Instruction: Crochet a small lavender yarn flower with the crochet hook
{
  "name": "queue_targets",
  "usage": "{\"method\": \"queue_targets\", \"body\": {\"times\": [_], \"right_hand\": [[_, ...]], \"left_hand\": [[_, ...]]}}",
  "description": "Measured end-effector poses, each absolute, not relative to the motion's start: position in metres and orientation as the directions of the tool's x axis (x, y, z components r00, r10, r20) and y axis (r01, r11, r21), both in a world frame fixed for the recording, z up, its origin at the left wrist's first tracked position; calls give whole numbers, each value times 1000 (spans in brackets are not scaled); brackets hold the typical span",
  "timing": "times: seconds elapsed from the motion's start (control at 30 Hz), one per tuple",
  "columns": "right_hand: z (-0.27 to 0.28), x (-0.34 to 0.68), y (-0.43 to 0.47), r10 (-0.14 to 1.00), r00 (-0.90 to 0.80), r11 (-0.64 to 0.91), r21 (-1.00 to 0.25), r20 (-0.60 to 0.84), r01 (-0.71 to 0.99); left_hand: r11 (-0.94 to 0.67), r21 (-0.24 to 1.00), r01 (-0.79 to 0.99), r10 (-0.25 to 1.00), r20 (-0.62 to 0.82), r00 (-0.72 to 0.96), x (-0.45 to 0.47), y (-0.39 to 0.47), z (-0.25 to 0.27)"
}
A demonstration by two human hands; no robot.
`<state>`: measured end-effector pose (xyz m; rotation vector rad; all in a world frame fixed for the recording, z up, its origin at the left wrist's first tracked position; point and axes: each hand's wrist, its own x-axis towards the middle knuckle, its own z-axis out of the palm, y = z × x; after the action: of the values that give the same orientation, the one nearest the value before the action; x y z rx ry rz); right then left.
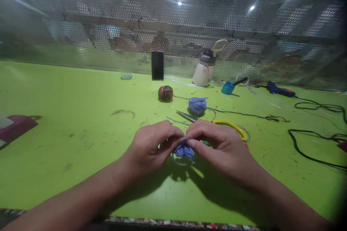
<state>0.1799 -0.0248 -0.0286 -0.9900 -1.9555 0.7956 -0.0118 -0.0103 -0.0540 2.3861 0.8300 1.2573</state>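
A small piece of bluish-purple yarn work (184,151) hangs between my two hands, just above the table. My left hand (155,142) pinches its upper edge with thumb and forefinger. From the other side, my right hand (219,142) grips the same edge, the two thumbs nearly meeting. A loose strand curls below the piece. Behind my right hand lie scissors with yellow handles (230,125), their blades pointing left and partly hidden. A ball of the same purple yarn (197,105) sits beyond them, with a dark multicoloured yarn ball (165,93) farther left.
On the green table (67,122) stand a dark phone-like slab (157,65), a white bottle (203,74) and a small blue pot (228,88). A blue glue gun (280,89) and black cables lie right. Something maroon (20,128) is at left. Perforated metal mesh (173,21) rises behind.
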Motion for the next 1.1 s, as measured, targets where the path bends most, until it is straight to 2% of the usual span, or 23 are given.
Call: {"method": "queue_targets", "body": {"times": [0.3,0.47,0.53,0.6,0.67,0.77,0.9,1.1], "right_hand": [[-30,179,-25,861,-341,492,-787,377,373],[-29,178,-25,872,-330,475,-790,362,388],[-30,177,-24,891,-313,435,-814,328,386],[-32,176,-23,917,-285,367,-867,278,338],[-34,176,-23,938,-261,294,-921,227,255],[-35,176,-23,946,-256,250,-950,199,186],[-34,178,-24,931,-304,272,-939,201,212],[-35,177,-24,924,-317,283,-940,214,189]], "left_hand": [[-764,552,334,644,625,441,-12,-8,-56],[-713,630,306,696,590,409,-10,-8,-52],[-619,737,272,776,521,355,-7,-8,-48],[-450,873,189,875,389,288,-5,-8,-45],[-278,957,83,934,249,256,-4,-6,-42],[-131,991,-18,955,131,268,-4,-2,-42],[-10,996,-84,951,35,306,-5,2,-45],[63,990,-130,924,-9,382,-7,2,-50]]}}
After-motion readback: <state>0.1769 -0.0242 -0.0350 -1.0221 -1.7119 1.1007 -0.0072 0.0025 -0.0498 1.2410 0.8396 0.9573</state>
